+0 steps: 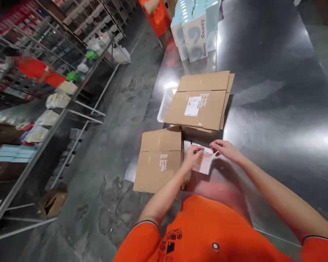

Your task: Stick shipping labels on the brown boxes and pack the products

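The left hand (192, 155) and the right hand (224, 148) are close together, low over the shiny metal table (276, 109). Both pinch one small white paper (205, 165) near its top edge, one hand at each end. I cannot tell if the paper touches the table. Just left of the left hand lies a flat brown box (158, 163) with white words on it. Past the hands lies a bigger flat box with a sticker (199, 107), partly over a white basket (165, 103). Much farther off stand blue boxes (194, 32), with a person in orange (157, 14) beside them. Shelves (43, 91) stand far to the left.
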